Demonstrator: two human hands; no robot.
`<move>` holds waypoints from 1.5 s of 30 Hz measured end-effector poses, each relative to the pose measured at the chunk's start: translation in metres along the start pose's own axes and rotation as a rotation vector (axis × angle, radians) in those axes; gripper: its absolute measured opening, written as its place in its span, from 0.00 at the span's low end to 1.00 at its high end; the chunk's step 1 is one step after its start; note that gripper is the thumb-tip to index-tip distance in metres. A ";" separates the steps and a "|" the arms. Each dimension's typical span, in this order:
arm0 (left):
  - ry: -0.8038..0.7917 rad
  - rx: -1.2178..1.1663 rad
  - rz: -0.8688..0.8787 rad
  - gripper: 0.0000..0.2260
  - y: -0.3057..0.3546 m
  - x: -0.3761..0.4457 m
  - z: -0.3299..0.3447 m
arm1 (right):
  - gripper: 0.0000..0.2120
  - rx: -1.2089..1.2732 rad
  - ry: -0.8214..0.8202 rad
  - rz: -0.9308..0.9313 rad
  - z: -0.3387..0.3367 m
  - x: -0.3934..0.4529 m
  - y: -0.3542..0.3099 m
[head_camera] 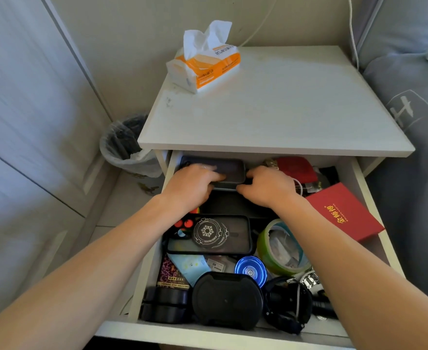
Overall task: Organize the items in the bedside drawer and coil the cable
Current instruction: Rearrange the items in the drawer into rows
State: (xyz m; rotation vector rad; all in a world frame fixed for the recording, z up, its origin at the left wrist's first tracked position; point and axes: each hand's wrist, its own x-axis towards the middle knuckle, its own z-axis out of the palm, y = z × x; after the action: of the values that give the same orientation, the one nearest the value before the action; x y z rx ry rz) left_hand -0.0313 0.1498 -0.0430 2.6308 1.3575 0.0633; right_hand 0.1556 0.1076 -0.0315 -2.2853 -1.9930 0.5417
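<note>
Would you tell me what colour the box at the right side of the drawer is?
The box is red with gold lettering, seen in the head view.

The white bedside drawer [367, 223] is pulled fully open and crowded with items. A dark rectangular phone case [229, 170] is lodged flat at the back left. A black-rimmed translucent phone case [209, 234] with a round snowflake emblem is laid mid-drawer, a tilted red box [344, 214] at the right side, a black oval case [226, 300] at the front.
</note>
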 end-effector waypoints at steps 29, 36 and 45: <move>0.097 -0.098 -0.125 0.06 0.004 -0.001 -0.006 | 0.27 0.025 -0.111 0.061 -0.005 0.020 0.004; 0.067 -0.011 -0.092 0.08 0.005 -0.001 0.000 | 0.19 0.129 0.090 0.051 0.008 0.009 0.006; -0.021 0.130 -0.067 0.15 0.009 0.002 -0.005 | 0.23 0.029 0.052 0.125 0.005 0.008 0.000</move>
State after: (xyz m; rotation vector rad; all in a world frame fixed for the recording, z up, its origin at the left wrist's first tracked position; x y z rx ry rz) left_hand -0.0231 0.1470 -0.0369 2.6789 1.4899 -0.0634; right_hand 0.1548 0.1145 -0.0376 -2.3923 -1.8172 0.5100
